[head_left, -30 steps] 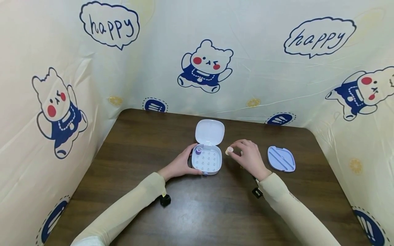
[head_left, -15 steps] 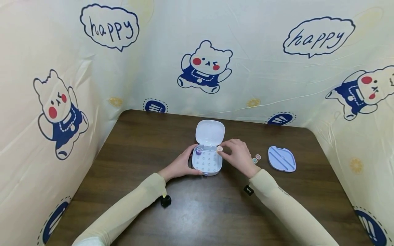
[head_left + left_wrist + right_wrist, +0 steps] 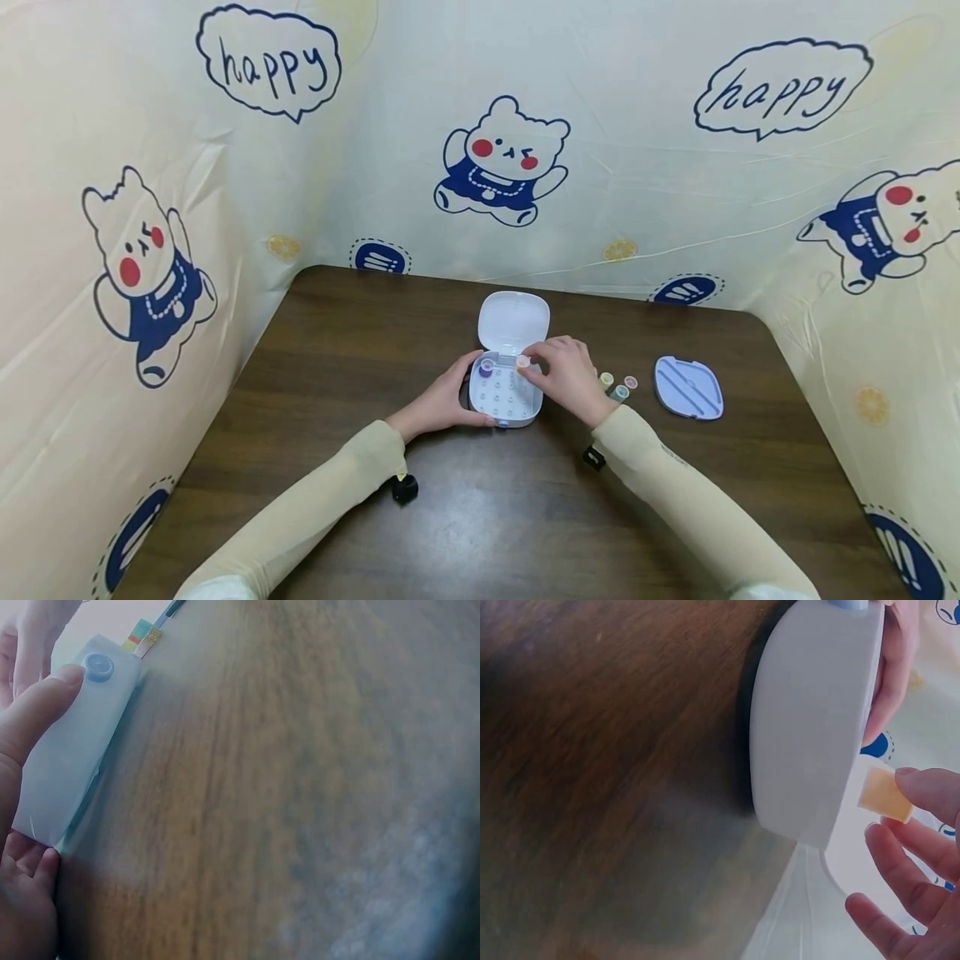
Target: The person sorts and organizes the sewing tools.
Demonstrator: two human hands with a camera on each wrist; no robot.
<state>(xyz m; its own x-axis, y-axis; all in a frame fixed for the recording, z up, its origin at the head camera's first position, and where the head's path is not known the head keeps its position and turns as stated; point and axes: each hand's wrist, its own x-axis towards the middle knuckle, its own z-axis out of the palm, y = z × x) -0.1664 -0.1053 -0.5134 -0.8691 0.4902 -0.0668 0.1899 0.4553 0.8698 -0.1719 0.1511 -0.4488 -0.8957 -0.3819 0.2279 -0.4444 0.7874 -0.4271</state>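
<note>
Brown table below: the left hand grips the box from the left, probably to steady it; the right hand pinches the orange spool over its far right part.

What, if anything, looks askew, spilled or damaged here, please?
Nothing stands out: the left hand grips the open box, the right hand holds an orange piece over it, and the blue tray lies flat.

Small curtained-off nook; home or studio, cannot tell. Pale cloth walls three sides, creased, printed with cartoon bears, "happy" speech bubbles, citrus slices. Dark wood-grain table, rounded far corners, fills the space between.
</note>
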